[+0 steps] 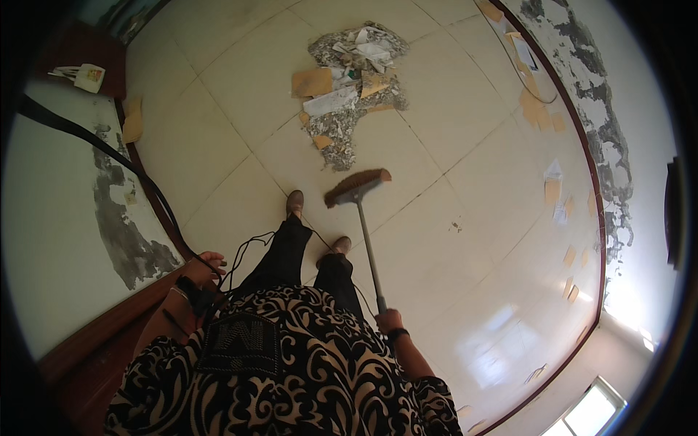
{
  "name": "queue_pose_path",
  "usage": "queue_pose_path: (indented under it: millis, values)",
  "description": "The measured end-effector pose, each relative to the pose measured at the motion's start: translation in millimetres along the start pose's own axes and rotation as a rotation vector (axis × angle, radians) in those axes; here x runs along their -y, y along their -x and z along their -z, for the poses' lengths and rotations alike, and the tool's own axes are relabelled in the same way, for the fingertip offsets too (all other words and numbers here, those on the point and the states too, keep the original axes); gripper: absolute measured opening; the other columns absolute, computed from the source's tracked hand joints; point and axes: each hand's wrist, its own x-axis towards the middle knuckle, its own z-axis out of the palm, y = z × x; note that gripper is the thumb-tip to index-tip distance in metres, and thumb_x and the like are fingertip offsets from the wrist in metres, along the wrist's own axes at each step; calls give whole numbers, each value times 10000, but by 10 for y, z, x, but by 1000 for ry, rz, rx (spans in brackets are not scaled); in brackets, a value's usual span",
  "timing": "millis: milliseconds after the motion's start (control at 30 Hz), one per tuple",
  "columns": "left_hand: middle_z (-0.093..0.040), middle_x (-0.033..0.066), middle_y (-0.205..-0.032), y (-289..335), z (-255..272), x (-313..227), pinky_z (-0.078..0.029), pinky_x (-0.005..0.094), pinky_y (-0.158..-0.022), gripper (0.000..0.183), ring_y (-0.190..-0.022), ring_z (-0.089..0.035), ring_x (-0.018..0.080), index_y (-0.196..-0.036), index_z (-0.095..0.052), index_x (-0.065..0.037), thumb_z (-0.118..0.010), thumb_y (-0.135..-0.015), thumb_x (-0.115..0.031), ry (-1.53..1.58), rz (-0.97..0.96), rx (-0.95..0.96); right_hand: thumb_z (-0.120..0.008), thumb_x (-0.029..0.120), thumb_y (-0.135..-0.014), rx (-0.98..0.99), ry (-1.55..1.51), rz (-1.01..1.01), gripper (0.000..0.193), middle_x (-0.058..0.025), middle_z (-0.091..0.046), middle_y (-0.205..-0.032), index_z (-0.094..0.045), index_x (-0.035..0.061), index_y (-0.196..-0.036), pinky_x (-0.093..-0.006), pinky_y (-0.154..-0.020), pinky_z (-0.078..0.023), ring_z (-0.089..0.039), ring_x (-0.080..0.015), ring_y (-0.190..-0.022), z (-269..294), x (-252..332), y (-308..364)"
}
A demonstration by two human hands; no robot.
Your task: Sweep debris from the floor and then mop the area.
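My right hand (390, 320) is closed round the top of the grey handle of a push broom (369, 251). The broom's brown bristle head (358, 186) rests on the tiled floor, just in front of my shoes. Beyond it lies a pile of grey debris (336, 138) mixed with white scraps and brown paper pieces (313, 82). My left hand (211, 264) hangs low at my left side, its fingers loosely apart beside a thin black cord (243, 251). I see nothing gripped in it.
A thick black cable (87, 138) crosses at left. Flaking walls (116, 218) stand on both sides. Brown paper pieces (534, 109) and white scraps (560, 211) lie along the right wall. A thin cord runs by my shoes (294, 203). A white bag-like item (89, 77) sits far left.
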Motion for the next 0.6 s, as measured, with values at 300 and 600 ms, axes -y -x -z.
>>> queue_pose_path:
  millis: [300, 600]
  values:
    - [-550, 78, -900, -207, 827, -414, -480, 295, -556, 232, -684, -571, 171, -990, -478, -32, -504, -784, -135, 103, -115, 26, -563, 136, -614, -140, 183, 462, 56, -77, -574, -575, -585, 117, -663, -350, -493, -451, -558, -257, -520, 343, 1928, -1323]
    - [-581, 79, -841, -601, 1509, -770, -494, 254, -520, 225, -650, -597, 170, -969, -504, -35, -517, -779, -155, -82, 26, -41, -535, 135, -635, -151, -629, 19, 176, -118, -532, -520, -526, -40, -633, -302, -404, -422, -508, -196, -401, 565, 2689, -849]
